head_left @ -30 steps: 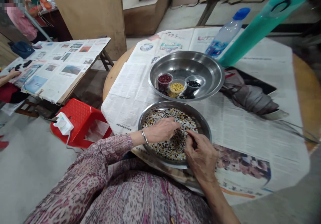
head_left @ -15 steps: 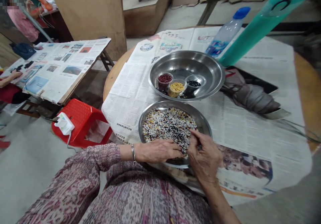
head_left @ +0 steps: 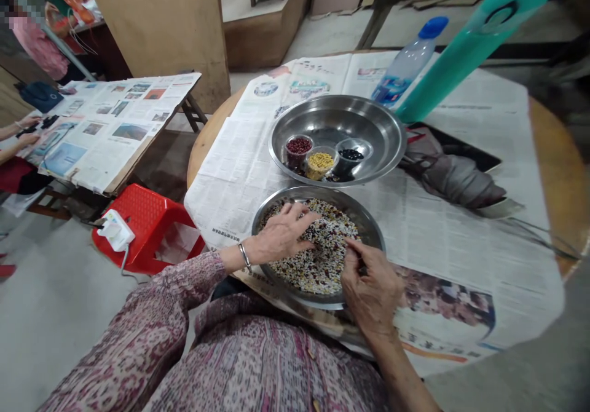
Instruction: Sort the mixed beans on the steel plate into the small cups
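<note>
A steel basin [head_left: 369, 218] near me holds a spread layer of mixed grains and beans [head_left: 318, 277], white, yellow, dark red and black. My left hand [head_left: 283, 233] is over the left part of the mix, fingers spread and the fingertips at the grains. At the basin's right rim rests my right hand [head_left: 372, 283], thumb and forefinger pinched together; anything between them is too small to make out. Behind stands a larger steel basin [head_left: 385, 126] with three clear plastic cups: one of red beans [head_left: 298, 146], one of yellow beans [head_left: 321, 161], one of black beans [head_left: 351, 154].
Newspaper [head_left: 221, 172] covers the round table. Beyond the larger basin are a water bottle [head_left: 405, 67], a tall teal case [head_left: 474, 49] and a bundled grey umbrella [head_left: 465, 178]. Left, a red stool [head_left: 142, 215] carries a white power strip [head_left: 115, 230]. Another person's hands [head_left: 28, 132] are at a second table.
My left hand moved down to the basin's near edge, then back up over the mix, its fingers now spread. My right hand stays pinched at the right rim.
</note>
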